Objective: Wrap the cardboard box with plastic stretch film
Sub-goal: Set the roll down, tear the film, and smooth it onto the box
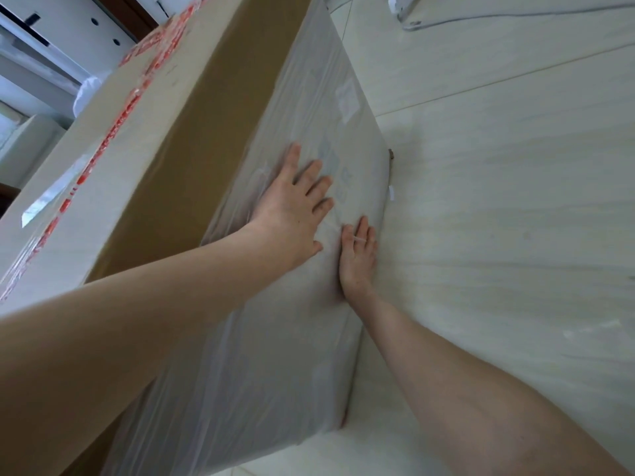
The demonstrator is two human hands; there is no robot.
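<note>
Both hands, left hand (292, 207) and right hand (357, 255), lie spread flat, smoothing the stretch film (275, 355) on the cardboard box (165, 139); next probably wrap the bare upper band.

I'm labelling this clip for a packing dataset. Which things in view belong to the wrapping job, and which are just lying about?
Part of the job:
cardboard box
stretch film
left hand
right hand

Just lying about:
white cable on the floor
white bag behind the box
</note>
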